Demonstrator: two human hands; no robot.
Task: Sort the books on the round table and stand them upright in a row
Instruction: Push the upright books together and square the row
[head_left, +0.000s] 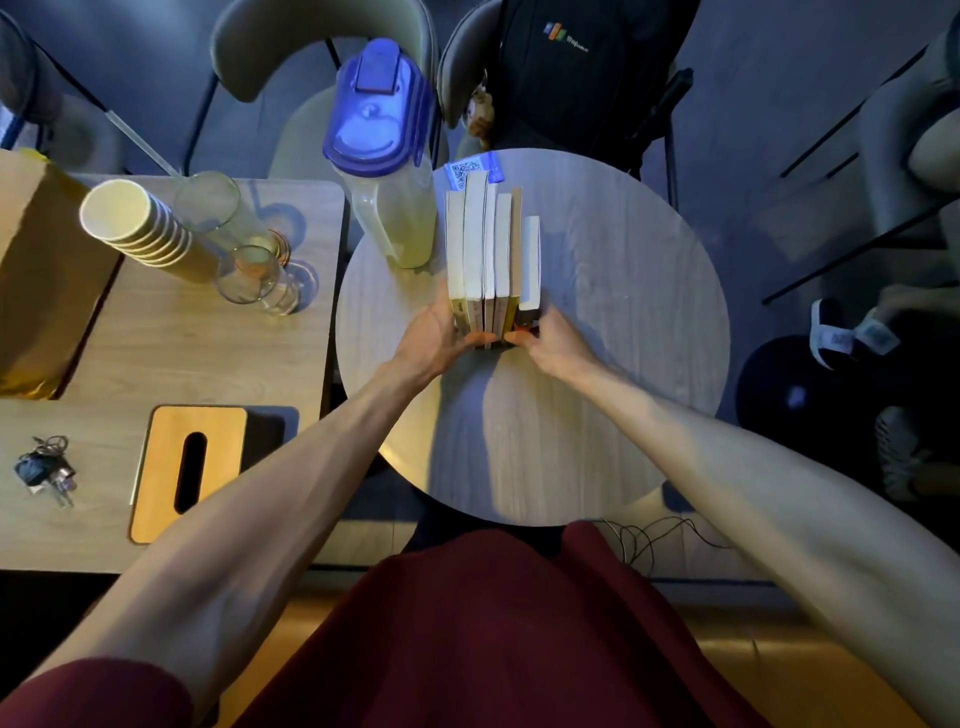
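Several books (491, 244) stand upright, pressed side by side in one row, on the round grey wooden table (623, 322). Their page edges face up and their spines face me. The rightmost book (531, 260) is shorter than the others. My left hand (439, 338) presses against the left end of the row at the near side. My right hand (550, 340) presses against the right end, fingers on the small book's spine. The fingertips of both hands nearly meet in front of the spines.
A clear pitcher with a blue lid (382, 156) stands just left of the books. A QR-code card (475, 169) lies behind them. The left table holds stacked paper cups (140, 223), glasses (254, 280), a tissue box (189, 470) and keys (47, 467). Chairs ring the far side.
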